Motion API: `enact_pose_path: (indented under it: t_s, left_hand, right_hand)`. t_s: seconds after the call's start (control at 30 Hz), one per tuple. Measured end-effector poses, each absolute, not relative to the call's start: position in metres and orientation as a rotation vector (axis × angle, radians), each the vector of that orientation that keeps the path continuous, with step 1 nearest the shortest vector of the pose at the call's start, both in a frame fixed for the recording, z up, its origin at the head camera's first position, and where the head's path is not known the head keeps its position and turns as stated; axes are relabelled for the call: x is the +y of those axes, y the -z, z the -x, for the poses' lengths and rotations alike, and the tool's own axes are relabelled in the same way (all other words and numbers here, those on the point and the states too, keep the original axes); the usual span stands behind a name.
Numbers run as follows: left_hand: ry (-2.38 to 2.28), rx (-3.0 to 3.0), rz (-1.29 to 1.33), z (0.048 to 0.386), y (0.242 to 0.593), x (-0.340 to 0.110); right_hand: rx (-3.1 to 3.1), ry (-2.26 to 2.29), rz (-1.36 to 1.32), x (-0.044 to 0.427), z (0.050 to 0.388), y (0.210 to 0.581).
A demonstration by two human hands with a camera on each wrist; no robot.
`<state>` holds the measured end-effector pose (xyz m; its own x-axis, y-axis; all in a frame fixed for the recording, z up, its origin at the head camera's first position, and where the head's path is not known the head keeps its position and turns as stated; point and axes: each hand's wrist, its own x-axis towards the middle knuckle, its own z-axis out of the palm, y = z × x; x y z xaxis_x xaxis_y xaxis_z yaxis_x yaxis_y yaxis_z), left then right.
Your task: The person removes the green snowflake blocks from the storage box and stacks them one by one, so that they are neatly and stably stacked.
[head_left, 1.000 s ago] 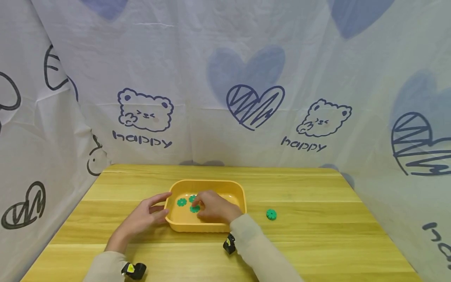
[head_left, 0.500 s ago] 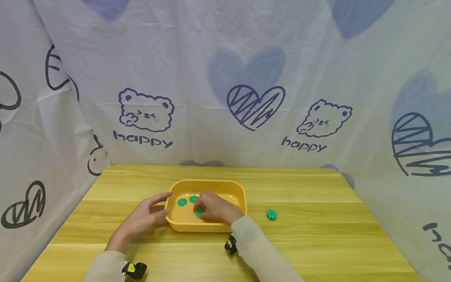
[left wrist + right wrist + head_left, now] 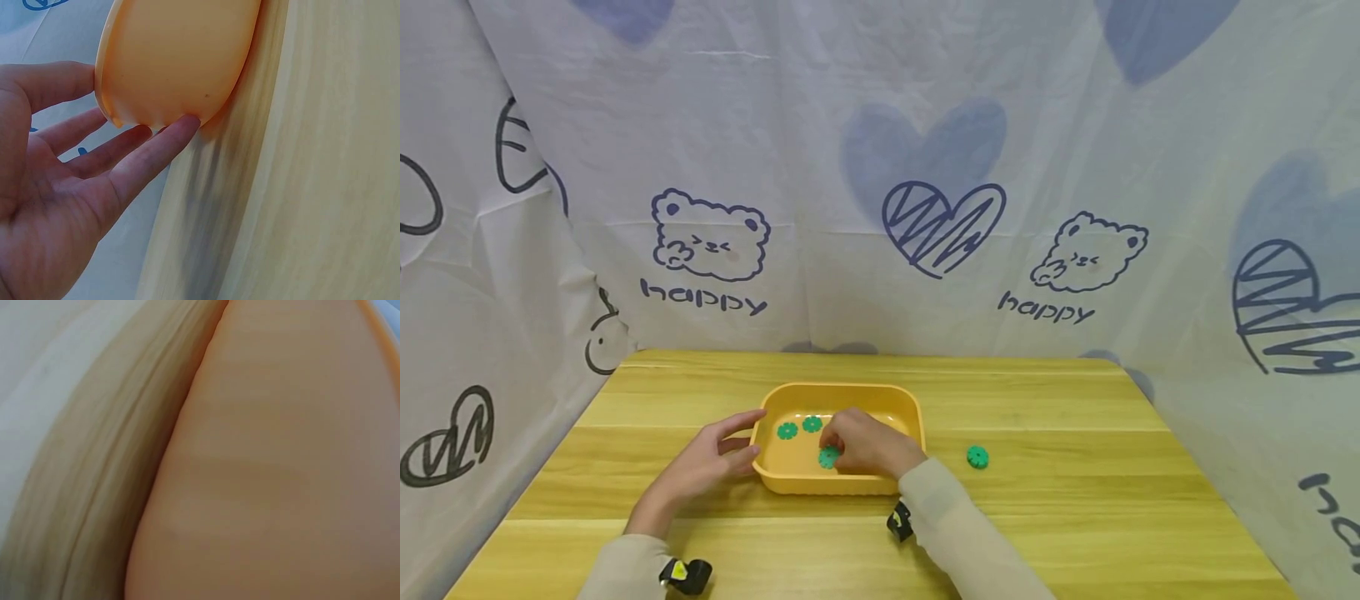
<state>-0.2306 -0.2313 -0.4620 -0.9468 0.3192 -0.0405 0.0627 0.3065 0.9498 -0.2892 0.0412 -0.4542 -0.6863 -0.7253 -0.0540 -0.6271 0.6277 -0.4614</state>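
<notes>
A yellow plastic bin (image 3: pixel 820 485) stands on the table. My left hand (image 3: pixel 706 458) rests its nearly straight fingertips against the bin's left end; in the left wrist view the fingers (image 3: pixel 156 153) touch the end wall and rim. Inside the bin, my right hand (image 3: pixel 872 446) has its fingers curled and pinches a green notched building disc (image 3: pixel 828 457), with fingertips partly hidden. To its left on the bin floor lie two similar discs, a left one (image 3: pixel 787 431) and one farther back (image 3: pixel 812 424). The right wrist view shows only the bin's outer wall (image 3: pixel 269 456) and table.
A small stack of green discs (image 3: pixel 977 457) sits on the wooden table (image 3: pixel 1075 517), to the right of the bin. Behind and beside the table hangs a printed white cloth (image 3: pixel 835 308).
My right hand has moved slightly right and toward me inside the bin, bringing the disc along with it. The left hand and the bin have stayed in place.
</notes>
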Motion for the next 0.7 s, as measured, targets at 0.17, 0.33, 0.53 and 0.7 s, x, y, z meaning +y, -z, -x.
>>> enact_pose_path:
  t_s: [0.17,0.33,0.53,0.7]
  left_hand:
    - [-1.694,2.349,-0.351,0.231,0.462,-0.231]
    - [-1.705,2.338,-0.356,0.231,0.462,-0.232]
    - [-1.715,2.327,-0.366,0.231,0.463,-0.232]
    - [-1.716,2.331,-0.370,0.231,0.463,-0.233]
  right_hand:
    - [2.636,0.587,1.102,0.045,0.290,0.455]
    - [2.637,0.636,1.105,0.050,0.290,0.455]
    - [2.627,0.722,1.040,0.061,0.287,0.449]
    - [2.651,0.739,0.989,0.074,0.284,0.440]
